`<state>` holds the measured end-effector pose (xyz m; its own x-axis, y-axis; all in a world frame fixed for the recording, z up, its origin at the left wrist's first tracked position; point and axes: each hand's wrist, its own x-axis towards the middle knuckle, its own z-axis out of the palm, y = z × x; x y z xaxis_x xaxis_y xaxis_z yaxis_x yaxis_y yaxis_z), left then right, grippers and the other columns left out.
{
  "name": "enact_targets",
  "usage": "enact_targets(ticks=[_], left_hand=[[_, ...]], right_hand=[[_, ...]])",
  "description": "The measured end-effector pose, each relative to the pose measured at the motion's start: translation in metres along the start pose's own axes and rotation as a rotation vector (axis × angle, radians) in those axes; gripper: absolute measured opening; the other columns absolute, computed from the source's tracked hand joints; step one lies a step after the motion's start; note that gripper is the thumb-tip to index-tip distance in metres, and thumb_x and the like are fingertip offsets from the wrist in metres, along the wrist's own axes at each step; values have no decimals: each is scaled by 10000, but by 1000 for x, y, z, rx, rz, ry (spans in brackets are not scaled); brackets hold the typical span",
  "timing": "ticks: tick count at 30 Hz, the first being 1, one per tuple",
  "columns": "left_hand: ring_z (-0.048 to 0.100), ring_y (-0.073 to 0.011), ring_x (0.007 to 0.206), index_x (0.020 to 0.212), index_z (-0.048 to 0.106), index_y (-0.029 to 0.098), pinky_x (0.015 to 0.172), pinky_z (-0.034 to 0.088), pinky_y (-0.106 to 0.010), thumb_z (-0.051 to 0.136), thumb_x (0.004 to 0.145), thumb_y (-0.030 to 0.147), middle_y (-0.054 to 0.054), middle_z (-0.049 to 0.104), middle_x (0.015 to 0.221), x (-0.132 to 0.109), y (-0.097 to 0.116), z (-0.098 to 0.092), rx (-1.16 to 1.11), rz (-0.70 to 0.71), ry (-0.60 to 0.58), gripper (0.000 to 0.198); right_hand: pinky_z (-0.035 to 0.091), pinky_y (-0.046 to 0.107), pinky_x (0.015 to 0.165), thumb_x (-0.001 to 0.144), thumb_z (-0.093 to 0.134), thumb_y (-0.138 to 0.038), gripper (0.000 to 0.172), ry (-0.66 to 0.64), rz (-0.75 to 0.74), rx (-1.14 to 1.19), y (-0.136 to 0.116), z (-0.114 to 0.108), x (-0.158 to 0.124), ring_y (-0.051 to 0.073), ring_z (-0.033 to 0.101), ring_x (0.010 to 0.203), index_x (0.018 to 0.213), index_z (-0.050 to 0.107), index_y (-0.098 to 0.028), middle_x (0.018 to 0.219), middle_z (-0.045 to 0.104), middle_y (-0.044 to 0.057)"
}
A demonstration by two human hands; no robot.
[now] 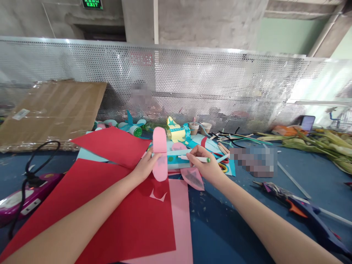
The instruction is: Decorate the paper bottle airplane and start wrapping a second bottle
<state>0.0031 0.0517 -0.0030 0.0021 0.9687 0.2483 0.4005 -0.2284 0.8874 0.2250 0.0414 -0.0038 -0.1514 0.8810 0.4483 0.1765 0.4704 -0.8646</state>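
Observation:
My left hand [146, 167] is closed on a craft plane [165, 157] with pink paper wings and a light blue body, steadying it on the blue table. My right hand [202, 165] grips a white marker with a green cap [196, 158] and holds its tip against the plane's blue body. Both forearms reach in from the bottom of the view. Red paper sheets [115, 209] and a pink sheet [180, 220] lie under my left arm.
A blue glue gun [299, 211] lies at the right. A purple device with a black cord [26, 198] sits at the left. Finished bottle planes [176, 132], paper cups, green leaves [327, 145], a flat cardboard box [52, 112] and a perforated metal screen [192, 80] are at the back.

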Motion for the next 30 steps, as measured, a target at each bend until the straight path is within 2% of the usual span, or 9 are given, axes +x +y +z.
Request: enact_targets(ticks=[14,30], left_hand=[[571,-273,1172,1105,624,221,1018,423,-330,502,785,446,-44,662,1217,-1,0,1,0,-18,2,410],[577,-270,1165,1096,621,215,1009,432,-332,484,782,426,-50,661,1215,0,1,0,0,8,3,402]], right_hand=[[367,291,584,853,620,-395,261,-56,2,78,3,2,0,141,480,564,715,463,-239,577,530,-46],[375,291,587,850,612,-386,254,-48,-1,59,3,2,-1,141,488,562,706,462,-240,577,538,-44]])
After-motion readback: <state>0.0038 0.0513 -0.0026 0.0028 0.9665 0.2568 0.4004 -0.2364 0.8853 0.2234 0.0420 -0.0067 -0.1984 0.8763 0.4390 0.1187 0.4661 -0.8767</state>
